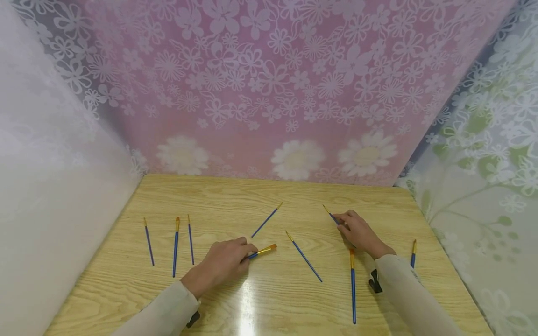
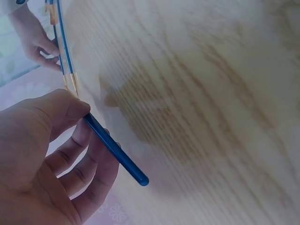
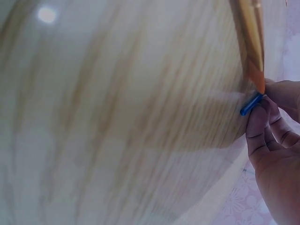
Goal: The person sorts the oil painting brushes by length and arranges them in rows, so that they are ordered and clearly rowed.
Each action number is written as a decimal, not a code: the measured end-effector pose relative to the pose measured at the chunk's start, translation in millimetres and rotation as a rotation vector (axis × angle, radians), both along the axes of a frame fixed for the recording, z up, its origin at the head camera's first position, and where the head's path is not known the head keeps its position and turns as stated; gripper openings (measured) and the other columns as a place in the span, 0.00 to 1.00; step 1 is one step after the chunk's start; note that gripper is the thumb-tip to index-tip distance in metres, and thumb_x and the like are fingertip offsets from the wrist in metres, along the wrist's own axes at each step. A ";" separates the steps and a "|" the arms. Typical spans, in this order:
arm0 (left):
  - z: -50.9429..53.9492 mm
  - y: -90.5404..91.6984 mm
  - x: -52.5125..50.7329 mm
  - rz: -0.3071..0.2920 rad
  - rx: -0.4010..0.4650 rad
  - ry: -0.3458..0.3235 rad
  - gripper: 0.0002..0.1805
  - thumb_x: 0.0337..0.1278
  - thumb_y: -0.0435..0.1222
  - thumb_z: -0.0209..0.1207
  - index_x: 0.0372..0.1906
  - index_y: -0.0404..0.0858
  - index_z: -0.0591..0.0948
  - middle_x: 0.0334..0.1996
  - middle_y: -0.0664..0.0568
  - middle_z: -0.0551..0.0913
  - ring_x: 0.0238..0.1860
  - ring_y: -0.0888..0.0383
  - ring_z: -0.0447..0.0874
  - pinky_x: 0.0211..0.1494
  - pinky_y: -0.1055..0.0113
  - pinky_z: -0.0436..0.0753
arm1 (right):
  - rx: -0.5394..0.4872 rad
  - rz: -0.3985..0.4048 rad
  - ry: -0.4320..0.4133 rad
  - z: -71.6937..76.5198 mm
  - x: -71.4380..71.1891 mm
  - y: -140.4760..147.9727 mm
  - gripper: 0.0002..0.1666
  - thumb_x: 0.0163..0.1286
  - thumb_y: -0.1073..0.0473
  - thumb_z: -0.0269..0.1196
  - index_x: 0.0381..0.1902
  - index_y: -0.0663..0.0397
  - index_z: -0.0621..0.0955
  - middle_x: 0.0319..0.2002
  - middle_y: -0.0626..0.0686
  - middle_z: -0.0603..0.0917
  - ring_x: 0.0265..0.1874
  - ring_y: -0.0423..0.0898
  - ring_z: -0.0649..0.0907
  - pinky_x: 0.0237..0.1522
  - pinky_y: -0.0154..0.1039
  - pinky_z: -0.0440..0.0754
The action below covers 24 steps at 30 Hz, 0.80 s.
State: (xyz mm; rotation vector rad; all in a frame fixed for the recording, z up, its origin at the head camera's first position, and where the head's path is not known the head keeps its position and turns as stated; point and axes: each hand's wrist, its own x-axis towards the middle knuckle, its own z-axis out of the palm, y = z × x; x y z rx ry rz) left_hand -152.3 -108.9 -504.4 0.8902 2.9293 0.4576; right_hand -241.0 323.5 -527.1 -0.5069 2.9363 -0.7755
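My left hand [image 1: 227,260] pinches a blue-handled paintbrush [image 1: 265,250] with a gold ferrule and orange bristles pointing right. In the left wrist view the blue handle [image 2: 117,151] sticks out past the thumb, above the wood surface. At the right, my right hand [image 1: 359,233] pinches a thin paintbrush [image 1: 330,214] whose tip points to the back left. Only the blue handle end [image 3: 251,104] shows below the fingers in the right wrist view. Between the hands lie a slanted thin paintbrush [image 1: 304,256] and, farther back, another thin paintbrush [image 1: 266,219].
A thick paintbrush [image 1: 353,289] lies just in front of the right hand. Another paintbrush [image 1: 414,254] is partly hidden by the right sleeve. At the left, three paintbrushes [image 1: 175,247] lie side by side. Floral curtains [image 1: 269,102] enclose the wooden table [image 1: 218,186] at back and sides.
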 end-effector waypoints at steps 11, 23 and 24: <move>2.8 0.3 -8.6 0.075 0.003 0.005 0.15 0.73 0.37 0.66 0.60 0.51 0.89 0.41 0.60 0.87 0.33 0.66 0.78 0.29 0.67 0.77 | 0.005 -0.001 -0.003 3.7 2.4 -2.5 0.26 0.83 0.66 0.61 0.74 0.67 0.77 0.52 0.62 0.80 0.46 0.55 0.85 0.50 0.56 0.88; 7.3 -6.2 -36.0 0.172 0.039 -0.019 0.14 0.73 0.38 0.69 0.59 0.48 0.89 0.42 0.58 0.88 0.33 0.63 0.82 0.29 0.65 0.79 | 0.007 -0.006 -0.016 3.4 3.2 -2.4 0.26 0.83 0.66 0.60 0.75 0.67 0.76 0.53 0.63 0.79 0.44 0.52 0.84 0.47 0.51 0.86; 8.1 -6.7 -38.0 0.180 0.045 -0.029 0.14 0.74 0.38 0.69 0.60 0.47 0.89 0.43 0.58 0.88 0.34 0.63 0.83 0.30 0.65 0.80 | 0.006 -0.007 -0.016 3.1 3.2 -2.1 0.26 0.83 0.66 0.60 0.75 0.67 0.76 0.53 0.63 0.79 0.45 0.53 0.84 0.47 0.52 0.86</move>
